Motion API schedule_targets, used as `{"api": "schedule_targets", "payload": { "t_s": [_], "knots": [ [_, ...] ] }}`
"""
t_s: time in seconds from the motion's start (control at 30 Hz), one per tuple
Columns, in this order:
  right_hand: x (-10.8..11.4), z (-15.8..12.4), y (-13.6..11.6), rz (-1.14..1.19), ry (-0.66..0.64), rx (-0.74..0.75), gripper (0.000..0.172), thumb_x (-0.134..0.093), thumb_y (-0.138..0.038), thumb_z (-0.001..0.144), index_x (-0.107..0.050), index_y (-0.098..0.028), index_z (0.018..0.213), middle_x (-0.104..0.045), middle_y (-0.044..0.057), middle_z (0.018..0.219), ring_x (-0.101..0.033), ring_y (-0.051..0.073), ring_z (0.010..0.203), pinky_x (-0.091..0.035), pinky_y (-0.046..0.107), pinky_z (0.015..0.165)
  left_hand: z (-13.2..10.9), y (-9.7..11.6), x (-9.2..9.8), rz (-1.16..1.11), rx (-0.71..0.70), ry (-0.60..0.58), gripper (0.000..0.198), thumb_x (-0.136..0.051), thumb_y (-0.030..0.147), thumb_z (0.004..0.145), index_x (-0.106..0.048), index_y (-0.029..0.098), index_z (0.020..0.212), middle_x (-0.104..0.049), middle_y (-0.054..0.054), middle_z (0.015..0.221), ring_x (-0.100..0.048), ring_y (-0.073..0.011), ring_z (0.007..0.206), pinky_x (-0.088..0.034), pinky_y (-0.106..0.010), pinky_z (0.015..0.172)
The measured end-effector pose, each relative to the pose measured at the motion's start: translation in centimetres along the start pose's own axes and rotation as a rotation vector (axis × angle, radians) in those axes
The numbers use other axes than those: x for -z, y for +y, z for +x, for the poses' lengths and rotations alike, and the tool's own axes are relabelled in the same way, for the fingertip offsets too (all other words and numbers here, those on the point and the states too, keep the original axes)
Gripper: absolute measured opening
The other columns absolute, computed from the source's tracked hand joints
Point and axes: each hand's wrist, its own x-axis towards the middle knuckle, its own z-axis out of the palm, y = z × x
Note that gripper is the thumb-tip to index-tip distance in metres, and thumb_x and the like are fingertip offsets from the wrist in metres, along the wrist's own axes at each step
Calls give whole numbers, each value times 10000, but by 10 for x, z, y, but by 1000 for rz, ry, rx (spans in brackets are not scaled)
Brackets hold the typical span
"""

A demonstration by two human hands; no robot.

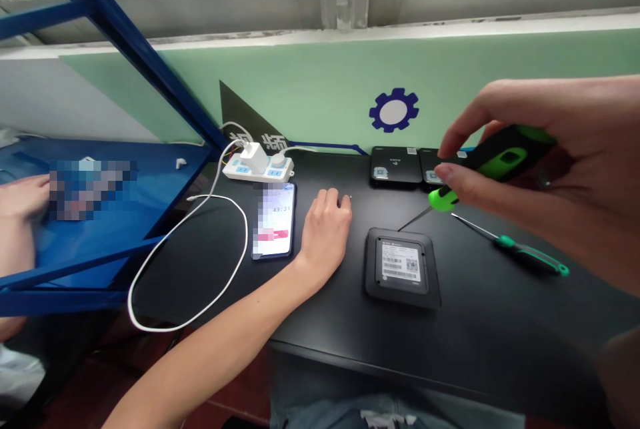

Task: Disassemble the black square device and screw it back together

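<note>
The right hand [530,162] grips a black-and-green screwdriver [500,161] between thumb and fingers, its thin shaft slanting down, the tip close above the top edge of a square black device [403,267] whose barcode label faces up on the counter [450,342]. A second green-handled screwdriver [530,254] lies just right of that device. The left hand [325,235] rests empty, fingers loosely curled, just beside a smartphone [274,221]. Two more black devices [395,165] sit along the back edge, beyond them a white power strip [255,172] to the left.
</note>
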Motion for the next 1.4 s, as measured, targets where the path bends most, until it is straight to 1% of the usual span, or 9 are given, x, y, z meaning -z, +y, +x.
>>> {"api": "schedule_targets", "payload": {
  "t_s": [0.1, 0.57, 0.73, 0.83, 0.9, 1.0, 1.1, 1.27, 1.4],
  "knots": [
    [1, 2, 0, -16, 5, 109, 181, -711, -592, 1057, -689, -412, 1061, -576, -89, 550, -474, 222, 498, -359, 414, 632, 0, 0, 0, -1, -4, -3, 287, -562, 15, 1118, -813, 129, 1196, -728, -142, 1086, -664, -303, 1025, -619, -412, 884],
    [0, 5, -7, 4, 31, 213, 166, -675, -499, 1092, -639, -345, 1042, -527, -118, 514, -413, 129, 370, -231, 331, 521, -7, 0, 7, -111, 25, 18, 236, -601, 135, 1173, -794, 117, 1038, -787, -148, 1011, -735, -306, 1020, -629, -402, 848],
    [3, 0, -9, -37, -5, 214, 127, -659, -472, 1107, -605, -362, 1074, -574, -121, 541, -461, 166, 378, -275, 328, 484, -43, 8, 24, -240, 20, 224, 232, -662, 146, 1146, -734, 165, 926, -800, -132, 1019, -778, -301, 987, -668, -429, 852],
    [7, 0, -14, -85, -28, 230, 121, -630, -466, 1125, -611, -355, 1081, -565, -105, 545, -442, 198, 400, -258, 333, 480, -76, 19, 37, -440, 72, 349, 76, -677, 167, 1154, -741, 179, 1116, -824, -108, 1088, -801, -269, 1011, -677, -415, 902],
    [10, 0, -20, -89, -63, 220, 121, -623, -444, 1123, -645, -334, 1079, -591, -87, 554, -484, 210, 423, -280, 332, 488, -96, 25, 43, -585, 88, 376, 97, -678, 134, 1152, -742, 205, 1172, -836, -85, 1146, -811, -241, 1063, -670, -398, 972],
    [15, 0, -30, -64, -124, 196, 165, -623, -444, 1117, -681, -297, 1070, -624, -57, 588, -542, 229, 470, -348, 343, 522, -114, 32, 46, -762, 161, 382, 247, -736, 141, 1124, -676, 233, 903, -821, -32, 1047, -802, -203, 999, -655, -345, 901],
    [16, -7, -42, -37, -160, 176, 187, -601, -446, 1141, -695, -293, 1091, -641, -43, 635, -551, 230, 509, -369, 359, 568, -118, 35, 41, -878, 222, 280, 105, -834, 213, 1066, -737, 254, 1063, -824, -37, 1134, -809, -228, 1048, -677, -374, 930],
    [10, -27, -57, 113, -222, 201, 236, -559, -451, 1179, -677, -277, 1074, -645, -53, 672, -523, 174, 506, -359, 345, 590, -111, 40, 31, -1025, 204, 71, 757, -982, 381, 943, -596, 306, 1589, -654, -130, 1636, -687, -344, 1500, -636, -529, 1229],
    [4, -39, -61, 135, -283, 184, 250, -565, -443, 1194, -690, -263, 1073, -667, -44, 703, -505, 151, 505, -348, 329, 588, -101, 42, 26, -1054, 142, -73, 1059, -1042, 415, 869, -445, 344, 1740, -408, -149, 1875, -422, -409, 1753, -483, -641, 1398]
  ]
}}
